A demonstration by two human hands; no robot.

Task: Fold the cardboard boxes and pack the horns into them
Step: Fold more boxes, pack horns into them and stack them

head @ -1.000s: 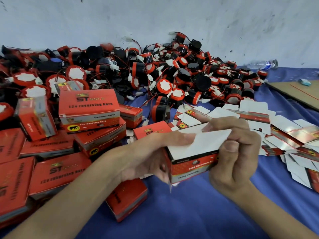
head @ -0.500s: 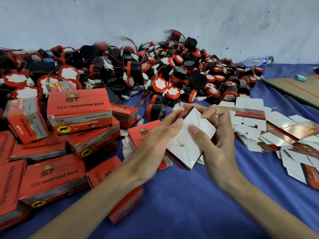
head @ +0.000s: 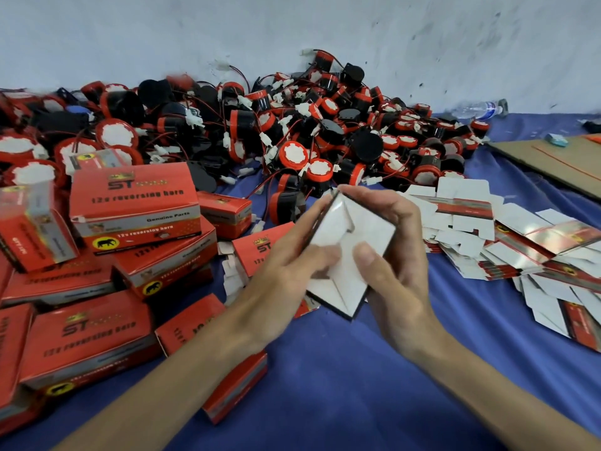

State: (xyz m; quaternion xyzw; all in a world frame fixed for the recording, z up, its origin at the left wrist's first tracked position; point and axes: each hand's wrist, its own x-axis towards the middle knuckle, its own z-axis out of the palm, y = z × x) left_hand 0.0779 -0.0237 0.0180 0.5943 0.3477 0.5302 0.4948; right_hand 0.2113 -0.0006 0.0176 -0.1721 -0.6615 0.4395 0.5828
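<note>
At the centre a half-folded box (head: pixel 349 252), white flaps up, is gripped by the left hand (head: pixel 286 281) and right hand (head: pixel 400 268); horns (head: pixel 292 125) are heaped at 12 o'clock, folded boxes (head: pixel 130 203) at 9, flat blanks (head: pixel 520 249) at 3

We worked in what looked like a small packing workshop, where a heap of red-and-black horns (head: pixel 325 131), stacked printed boxes (head: pixel 133 203) and flat carton blanks (head: pixel 507 242) lay on a blue cloth (head: pixel 357 385) against a scuffed wall (head: pixel 292 34).
</note>
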